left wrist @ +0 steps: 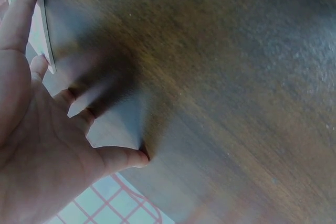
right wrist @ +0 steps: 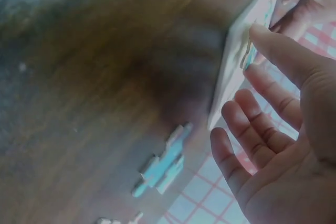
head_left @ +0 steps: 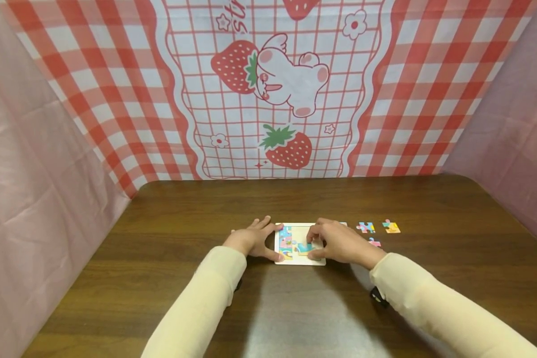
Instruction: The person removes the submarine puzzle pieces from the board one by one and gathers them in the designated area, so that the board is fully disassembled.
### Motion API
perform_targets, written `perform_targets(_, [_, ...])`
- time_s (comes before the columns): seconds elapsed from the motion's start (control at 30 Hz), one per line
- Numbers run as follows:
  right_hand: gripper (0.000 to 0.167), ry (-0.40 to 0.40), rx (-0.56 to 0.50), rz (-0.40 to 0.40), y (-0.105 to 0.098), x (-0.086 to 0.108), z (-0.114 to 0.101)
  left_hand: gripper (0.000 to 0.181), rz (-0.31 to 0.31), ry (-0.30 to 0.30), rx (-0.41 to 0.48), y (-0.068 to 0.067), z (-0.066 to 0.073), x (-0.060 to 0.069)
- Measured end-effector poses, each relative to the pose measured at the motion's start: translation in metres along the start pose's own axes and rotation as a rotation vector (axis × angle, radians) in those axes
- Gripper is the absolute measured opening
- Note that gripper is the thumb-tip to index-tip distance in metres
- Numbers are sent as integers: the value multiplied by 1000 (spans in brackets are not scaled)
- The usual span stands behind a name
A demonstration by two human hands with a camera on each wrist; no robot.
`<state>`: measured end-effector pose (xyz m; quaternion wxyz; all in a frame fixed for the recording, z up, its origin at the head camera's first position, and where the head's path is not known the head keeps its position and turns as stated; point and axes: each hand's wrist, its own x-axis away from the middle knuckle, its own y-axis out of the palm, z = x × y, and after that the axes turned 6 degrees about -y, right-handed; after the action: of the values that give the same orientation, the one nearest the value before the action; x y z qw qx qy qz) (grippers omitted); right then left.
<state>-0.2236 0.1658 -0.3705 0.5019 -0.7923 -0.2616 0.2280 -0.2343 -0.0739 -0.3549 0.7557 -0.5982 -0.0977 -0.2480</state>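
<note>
A shallow white puzzle tray [head_left: 301, 261] lies on the table between both hands, with joined colourful puzzle pieces [head_left: 285, 242] along its left side. My left hand [head_left: 252, 238] is spread at the tray's left edge, thumb near the lower corner and a finger near the upper one. In the left wrist view, the other fingers of that hand [left wrist: 58, 129] reach out straight over the table. My right hand [head_left: 340, 241] pinches a teal and yellow puzzle piece [head_left: 304, 248] between thumb and index finger, low inside the tray. Its other fingers hang loosely curved in the right wrist view.
Right of the tray lie loose puzzle pieces: a blue and pink piece [head_left: 365, 227], a yellow and teal piece [head_left: 391, 226] and a pink piece [head_left: 374, 242] partly behind the right hand. A red-checked strawberry cloth [head_left: 291, 149] hangs behind the brown table [head_left: 197, 209].
</note>
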Motion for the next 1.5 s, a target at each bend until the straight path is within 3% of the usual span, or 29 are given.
perform_targets(0.33, [20,-80,-9,36,-21,8,6,87,-4,3,-1,0,0,-1])
perform_targets(0.6, [23,-87,-24,78,-40,24,19,88,-7,1,3,-1,-2,-1])
perform_targets(1.3, [27,-16,85,170,-71,88,69,87,-16,2,6,-1,-1,-1])
perform_targets(1.5, [26,41,89,186,-75,110,85,87,-15,5,6,0,1,0])
